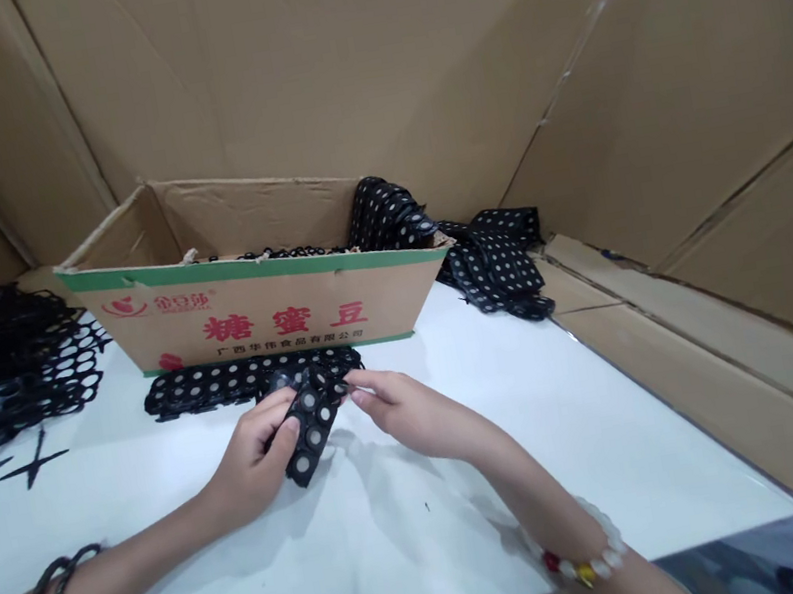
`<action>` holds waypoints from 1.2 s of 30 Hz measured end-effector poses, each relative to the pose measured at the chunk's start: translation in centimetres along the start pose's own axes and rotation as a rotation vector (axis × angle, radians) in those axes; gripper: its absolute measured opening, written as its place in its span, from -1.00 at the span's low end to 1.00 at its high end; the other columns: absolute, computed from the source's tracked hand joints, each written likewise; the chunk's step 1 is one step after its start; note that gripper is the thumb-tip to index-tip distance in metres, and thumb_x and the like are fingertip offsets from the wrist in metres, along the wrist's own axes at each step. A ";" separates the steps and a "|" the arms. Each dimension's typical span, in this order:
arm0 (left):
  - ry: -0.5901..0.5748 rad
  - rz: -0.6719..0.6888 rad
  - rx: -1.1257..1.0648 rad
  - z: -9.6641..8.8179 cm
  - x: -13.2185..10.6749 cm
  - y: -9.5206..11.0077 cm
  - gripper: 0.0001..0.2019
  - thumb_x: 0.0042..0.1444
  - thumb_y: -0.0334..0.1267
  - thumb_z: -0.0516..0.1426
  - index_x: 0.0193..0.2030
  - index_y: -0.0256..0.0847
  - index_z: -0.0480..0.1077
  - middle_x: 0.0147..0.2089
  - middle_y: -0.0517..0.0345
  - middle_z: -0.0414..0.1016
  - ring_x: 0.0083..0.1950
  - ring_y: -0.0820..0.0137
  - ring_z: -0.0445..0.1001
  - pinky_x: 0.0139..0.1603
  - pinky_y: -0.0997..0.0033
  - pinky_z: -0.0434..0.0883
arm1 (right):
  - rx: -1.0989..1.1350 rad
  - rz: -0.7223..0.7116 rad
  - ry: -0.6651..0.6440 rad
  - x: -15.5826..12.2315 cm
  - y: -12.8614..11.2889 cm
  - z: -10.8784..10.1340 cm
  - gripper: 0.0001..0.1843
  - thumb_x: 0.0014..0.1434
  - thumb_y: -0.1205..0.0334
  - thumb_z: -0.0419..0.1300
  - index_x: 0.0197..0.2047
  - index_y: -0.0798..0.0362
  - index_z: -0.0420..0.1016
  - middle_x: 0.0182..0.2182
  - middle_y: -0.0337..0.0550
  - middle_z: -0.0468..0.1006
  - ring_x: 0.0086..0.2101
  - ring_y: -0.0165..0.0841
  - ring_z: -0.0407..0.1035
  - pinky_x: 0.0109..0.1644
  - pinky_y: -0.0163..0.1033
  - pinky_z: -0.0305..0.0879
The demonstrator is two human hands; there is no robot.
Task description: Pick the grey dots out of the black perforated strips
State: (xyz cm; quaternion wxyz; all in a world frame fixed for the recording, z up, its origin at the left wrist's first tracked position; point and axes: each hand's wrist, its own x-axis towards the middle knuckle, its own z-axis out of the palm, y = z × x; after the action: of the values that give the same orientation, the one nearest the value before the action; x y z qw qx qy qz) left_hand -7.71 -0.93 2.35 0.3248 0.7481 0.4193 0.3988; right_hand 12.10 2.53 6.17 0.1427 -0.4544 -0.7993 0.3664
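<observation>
My left hand (262,451) is closed around a black strip with round pale discs (313,430), which hangs tilted above the table. At the strip's upper right end my right hand (407,407) pinches the edge between thumb and fingers; exactly what the fingertips grip is small and partly hidden. Just behind my hands, a longer stack of similar black dotted strips (199,389) lies along the foot of an open cardboard box (276,302). Inside the box are many small black ring-like pieces, with a dotted sheet (389,215) draped at its right end.
More black dotted sheets (498,265) are piled right of the box. On the left lies a heap of black perforated sheets (2,353), with star-shaped black scraps (35,461) before it. Cardboard walls (357,60) enclose the white table (551,494) at the back and right.
</observation>
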 end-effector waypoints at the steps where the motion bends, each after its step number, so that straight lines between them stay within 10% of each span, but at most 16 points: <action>1: 0.004 -0.005 0.001 0.0 0.0 -0.1 -0.68 0.22 -0.24 -0.17 -0.52 -0.24 0.19 -0.40 0.14 0.25 -0.30 0.39 0.24 -0.25 0.42 0.22 | 0.016 0.018 -0.014 -0.2 -0.1 -0.3 -0.72 0.25 0.16 -0.15 -0.17 0.05 0.31 -0.33 -0.18 0.41 -0.32 -0.39 0.26 -0.25 -0.29 0.15; 22: 0.049 -0.048 0.033 0.1 0.3 -0.5 -0.69 0.22 -0.23 -0.16 -0.48 -0.24 0.22 -0.41 0.15 0.26 -0.33 0.41 0.23 -0.28 0.40 0.25 | -0.073 0.078 -0.078 -1.4 -2.2 1.6 -0.65 0.28 0.07 -0.24 0.05 -0.01 0.11 -0.27 -0.09 0.43 -0.29 -0.30 0.30 -0.31 -0.29 0.12; 36: 0.079 -0.125 0.194 1.0 -0.2 -0.3 -0.67 0.21 -0.27 -0.19 -0.59 -0.19 -0.05 -0.49 0.23 0.08 -0.45 0.45 0.15 -0.44 0.43 0.17 | -0.642 0.204 -0.020 -0.2 -4.5 5.0 -0.38 0.06 0.51 -0.17 0.23 0.21 -0.09 -0.44 -0.01 0.48 -0.42 -0.20 0.38 -0.45 -0.24 0.10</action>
State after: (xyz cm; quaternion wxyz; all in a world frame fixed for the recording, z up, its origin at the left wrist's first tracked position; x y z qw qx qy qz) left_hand -7.02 -1.14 1.60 0.2584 0.7322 0.5143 0.3642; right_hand 6.63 -1.32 5.96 -0.0526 -0.5502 -0.8257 0.1129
